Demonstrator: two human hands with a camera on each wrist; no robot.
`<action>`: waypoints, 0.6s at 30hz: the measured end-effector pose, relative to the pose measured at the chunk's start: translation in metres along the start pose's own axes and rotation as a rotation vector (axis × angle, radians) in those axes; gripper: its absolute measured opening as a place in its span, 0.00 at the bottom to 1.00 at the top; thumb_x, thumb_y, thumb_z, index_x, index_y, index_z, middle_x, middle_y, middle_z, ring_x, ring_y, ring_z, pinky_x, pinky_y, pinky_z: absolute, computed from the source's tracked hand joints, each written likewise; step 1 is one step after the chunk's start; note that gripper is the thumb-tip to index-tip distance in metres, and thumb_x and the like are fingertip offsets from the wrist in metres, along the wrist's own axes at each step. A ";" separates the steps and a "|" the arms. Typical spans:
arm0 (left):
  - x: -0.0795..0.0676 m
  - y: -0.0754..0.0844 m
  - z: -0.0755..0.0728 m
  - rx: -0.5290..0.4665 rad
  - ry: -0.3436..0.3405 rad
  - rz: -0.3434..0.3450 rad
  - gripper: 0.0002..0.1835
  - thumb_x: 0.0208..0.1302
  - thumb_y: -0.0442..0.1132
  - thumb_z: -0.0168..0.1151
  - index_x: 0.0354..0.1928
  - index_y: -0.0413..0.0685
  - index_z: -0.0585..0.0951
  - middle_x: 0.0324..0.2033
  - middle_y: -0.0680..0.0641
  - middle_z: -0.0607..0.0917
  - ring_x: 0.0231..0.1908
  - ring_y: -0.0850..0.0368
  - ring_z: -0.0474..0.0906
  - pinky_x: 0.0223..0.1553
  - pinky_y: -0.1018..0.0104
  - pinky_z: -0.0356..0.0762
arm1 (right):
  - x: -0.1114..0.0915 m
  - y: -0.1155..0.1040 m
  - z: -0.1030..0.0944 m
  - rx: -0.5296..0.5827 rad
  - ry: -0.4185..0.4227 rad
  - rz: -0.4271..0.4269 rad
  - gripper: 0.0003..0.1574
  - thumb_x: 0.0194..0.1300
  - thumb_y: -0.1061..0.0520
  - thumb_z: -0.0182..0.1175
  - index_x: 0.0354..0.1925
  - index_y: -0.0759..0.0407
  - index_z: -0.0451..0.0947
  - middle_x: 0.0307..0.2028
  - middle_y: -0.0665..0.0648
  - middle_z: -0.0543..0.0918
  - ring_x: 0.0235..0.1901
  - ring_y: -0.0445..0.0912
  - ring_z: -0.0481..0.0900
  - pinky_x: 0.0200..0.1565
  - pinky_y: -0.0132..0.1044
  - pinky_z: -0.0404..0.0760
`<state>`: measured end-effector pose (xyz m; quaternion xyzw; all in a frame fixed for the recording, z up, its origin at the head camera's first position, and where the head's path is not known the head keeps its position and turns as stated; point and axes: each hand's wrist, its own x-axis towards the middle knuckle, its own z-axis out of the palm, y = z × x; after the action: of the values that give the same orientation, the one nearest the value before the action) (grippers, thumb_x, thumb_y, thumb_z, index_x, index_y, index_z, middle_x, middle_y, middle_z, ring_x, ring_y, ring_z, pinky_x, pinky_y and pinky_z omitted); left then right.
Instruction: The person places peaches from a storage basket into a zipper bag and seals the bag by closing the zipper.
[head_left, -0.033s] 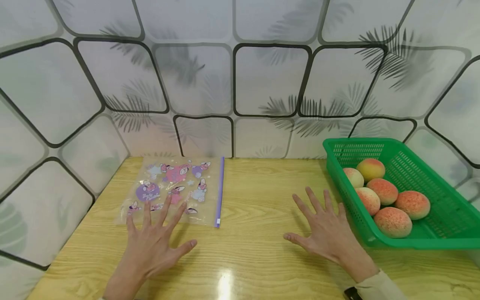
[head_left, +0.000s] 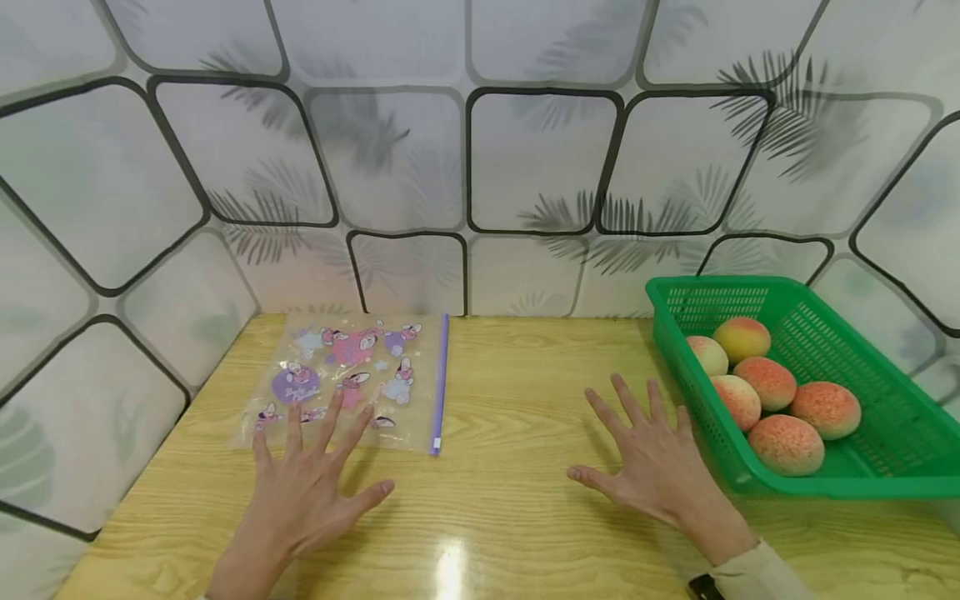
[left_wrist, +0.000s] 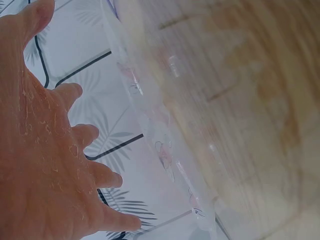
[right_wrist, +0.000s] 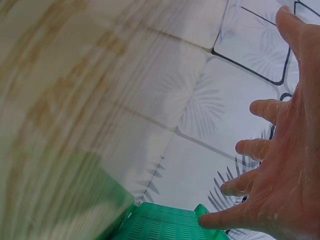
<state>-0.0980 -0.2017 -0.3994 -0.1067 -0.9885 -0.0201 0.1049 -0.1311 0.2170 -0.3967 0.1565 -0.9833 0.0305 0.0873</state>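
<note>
My left hand [head_left: 303,492] is held palm down with its fingers spread, its fingertips overlapping the near edge of a clear zip bag [head_left: 412,350] in the head view. The bag lies flat, printed with pink and purple cartoon figures, its purple slider strip [head_left: 441,383] along the right side. In the left wrist view a gap shows between the palm [left_wrist: 45,150] and the tabletop. My right hand [head_left: 652,467], also spread and holding nothing, is just left of a green plastic basket [head_left: 862,333]. Several red and yellow peaches [head_left: 787,444] sit in the basket's left half.
Both hands are over a wood-grain table [head_left: 517,400] with a glossy light reflection near its front. Behind and at the sides stands a pale wall [head_left: 540,158] with black outlines and leaf prints. A dark band [head_left: 705,587] circles my right wrist beside the light sleeve [head_left: 761,575].
</note>
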 end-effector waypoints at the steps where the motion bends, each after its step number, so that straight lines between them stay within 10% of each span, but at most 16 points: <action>1: 0.000 0.000 0.000 0.001 -0.002 0.000 0.52 0.58 0.81 0.53 0.80 0.69 0.56 0.80 0.43 0.56 0.73 0.17 0.52 0.62 0.09 0.49 | 0.000 0.000 0.001 0.001 0.003 -0.001 0.61 0.57 0.17 0.58 0.78 0.44 0.61 0.79 0.65 0.58 0.74 0.79 0.52 0.59 0.88 0.61; 18: 0.016 0.003 -0.007 -0.128 -0.025 -0.014 0.46 0.67 0.72 0.54 0.81 0.63 0.56 0.80 0.39 0.56 0.73 0.19 0.55 0.63 0.11 0.52 | 0.007 0.001 -0.003 0.001 0.007 -0.019 0.59 0.58 0.18 0.59 0.78 0.44 0.62 0.78 0.65 0.59 0.73 0.78 0.57 0.57 0.86 0.65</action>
<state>-0.1116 -0.1958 -0.3892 -0.1065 -0.9872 -0.0830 0.0854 -0.1380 0.2158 -0.3929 0.1658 -0.9815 0.0306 0.0911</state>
